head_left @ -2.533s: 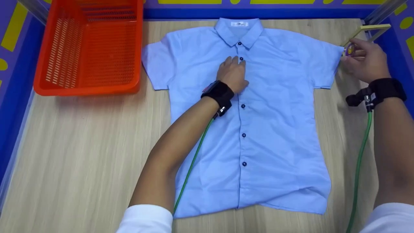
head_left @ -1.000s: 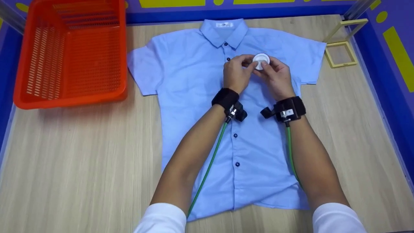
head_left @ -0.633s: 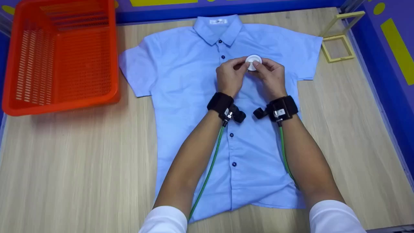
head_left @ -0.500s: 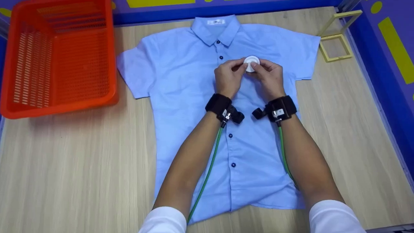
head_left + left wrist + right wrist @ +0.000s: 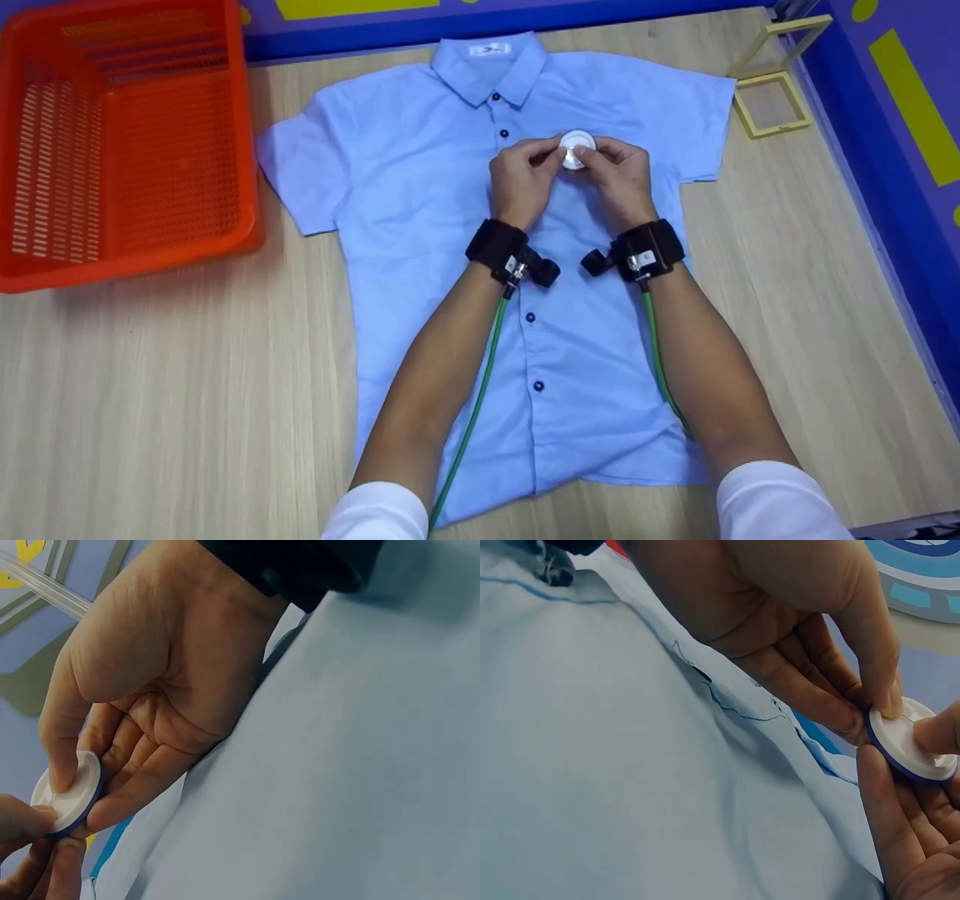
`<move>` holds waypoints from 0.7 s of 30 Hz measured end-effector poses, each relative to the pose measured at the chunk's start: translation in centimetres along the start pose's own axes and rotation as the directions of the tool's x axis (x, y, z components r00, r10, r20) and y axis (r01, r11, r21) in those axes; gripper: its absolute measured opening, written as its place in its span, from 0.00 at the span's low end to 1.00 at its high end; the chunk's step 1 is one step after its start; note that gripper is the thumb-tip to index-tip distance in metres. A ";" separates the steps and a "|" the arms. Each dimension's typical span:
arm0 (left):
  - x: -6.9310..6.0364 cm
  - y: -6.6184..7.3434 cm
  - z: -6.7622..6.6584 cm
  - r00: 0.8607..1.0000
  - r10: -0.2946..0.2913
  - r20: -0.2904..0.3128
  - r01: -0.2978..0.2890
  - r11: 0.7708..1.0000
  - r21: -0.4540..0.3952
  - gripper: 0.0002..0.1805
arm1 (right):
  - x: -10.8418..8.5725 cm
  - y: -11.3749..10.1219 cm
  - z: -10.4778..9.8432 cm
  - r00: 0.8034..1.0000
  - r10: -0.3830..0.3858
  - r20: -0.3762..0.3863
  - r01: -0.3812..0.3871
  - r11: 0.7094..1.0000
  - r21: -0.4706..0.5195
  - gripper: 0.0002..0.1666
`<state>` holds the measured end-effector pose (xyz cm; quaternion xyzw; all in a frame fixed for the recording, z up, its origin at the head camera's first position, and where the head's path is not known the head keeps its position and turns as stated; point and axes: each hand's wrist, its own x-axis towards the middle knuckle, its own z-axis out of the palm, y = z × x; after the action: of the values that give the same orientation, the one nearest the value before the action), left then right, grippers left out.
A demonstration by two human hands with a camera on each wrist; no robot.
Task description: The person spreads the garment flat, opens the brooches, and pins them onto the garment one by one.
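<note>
A light-blue short-sleeved shirt point(image 5: 420, 180) lies front up, its dark buttons down the middle. Over its chest both hands pinch a round pin badge point(image 5: 577, 138), turned so its white back faces up. My left hand point(image 5: 519, 180) grips the badge's left edge, and my right hand point(image 5: 624, 180) grips the right edge. In the left wrist view the badge point(image 5: 84, 791) shows a blue-purple rim, with both thumbs on its back. A thin pin line crosses the white back of the badge point(image 5: 896, 733) in the right wrist view. The badge's front is hidden.
An orange-red plastic basket point(image 5: 244, 150) stands at the back left. Beyond the right sleeve is a pale yellow frame-like stand point(image 5: 776, 131). Blue and purple walls point(image 5: 900, 150) edge the wooden tabletop point(image 5: 187, 405). Green cables point(image 5: 480, 390) run from the wrist bands.
Earlier my left hand rested on the shirt while my right hand held the badge by the stand. Both hands then met over the chest with the badge. The head view has shifted slightly.
</note>
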<state>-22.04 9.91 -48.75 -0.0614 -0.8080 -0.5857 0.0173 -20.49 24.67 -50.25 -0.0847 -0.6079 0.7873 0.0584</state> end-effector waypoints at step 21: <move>0.4 -0.3 -0.3 0.999 -0.029 0.023 0.029 1.000 -0.002 0.13 | 0.4 0.6 -0.1 0.997 0.064 0.049 -0.073 0.977 0.201 0.10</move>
<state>-22.49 9.54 -48.90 -0.0565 -0.8083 -0.5861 -0.0008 -20.80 24.71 -50.90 -0.0826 -0.5225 0.8482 0.0269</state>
